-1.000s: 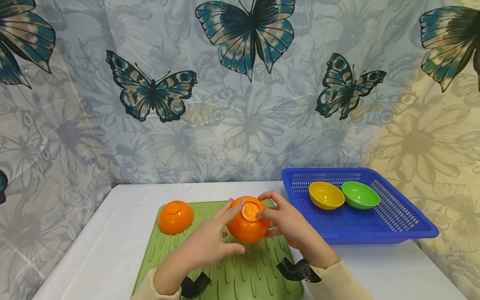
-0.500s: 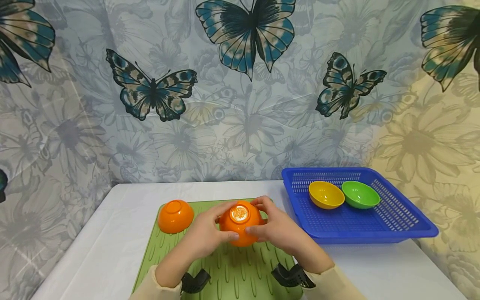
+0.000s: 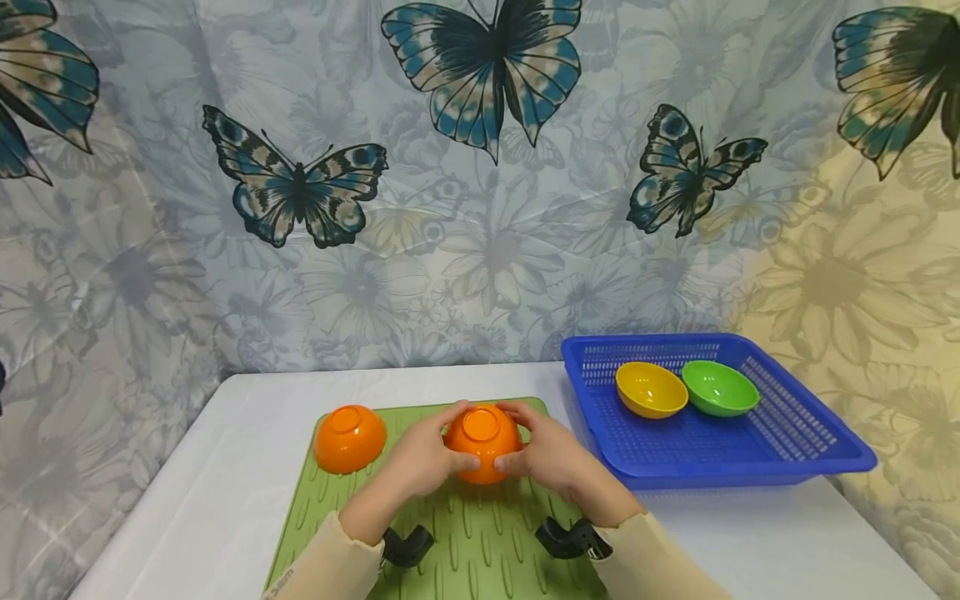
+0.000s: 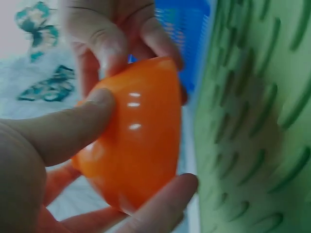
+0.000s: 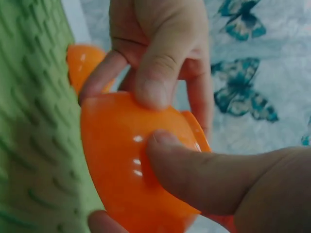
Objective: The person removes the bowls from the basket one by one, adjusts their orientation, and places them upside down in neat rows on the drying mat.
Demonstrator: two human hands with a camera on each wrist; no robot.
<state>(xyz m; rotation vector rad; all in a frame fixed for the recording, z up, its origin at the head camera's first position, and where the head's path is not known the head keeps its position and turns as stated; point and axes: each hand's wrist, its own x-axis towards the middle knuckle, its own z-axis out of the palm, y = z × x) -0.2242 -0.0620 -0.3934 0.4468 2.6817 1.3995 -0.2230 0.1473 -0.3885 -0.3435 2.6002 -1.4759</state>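
Both hands grip an upside-down orange bowl (image 3: 482, 446) over the green ridged mat (image 3: 465, 542), its foot ring facing up. My left hand (image 3: 427, 454) holds the left side, thumb across the front wall. On the opposite side my right hand (image 3: 551, 454) does the same, with its thumb pressed to the front. In both wrist views the bowl's rim faces the mat, a gap showing between them. A second orange bowl (image 3: 350, 439) stands upside down on the mat's far left corner.
A blue slotted basket (image 3: 720, 479) stands to the right on the white-covered table (image 3: 187, 500). Inside it a yellow bowl (image 3: 651, 390) and a green bowl (image 3: 720, 388) sit upright. A butterfly-patterned cloth (image 3: 480, 275) hangs behind the table.
The left hand, with its fingers spread beside the bowl a second ago, has closed onto it. The bowl has moved slightly left and turned so its foot faces more upward.
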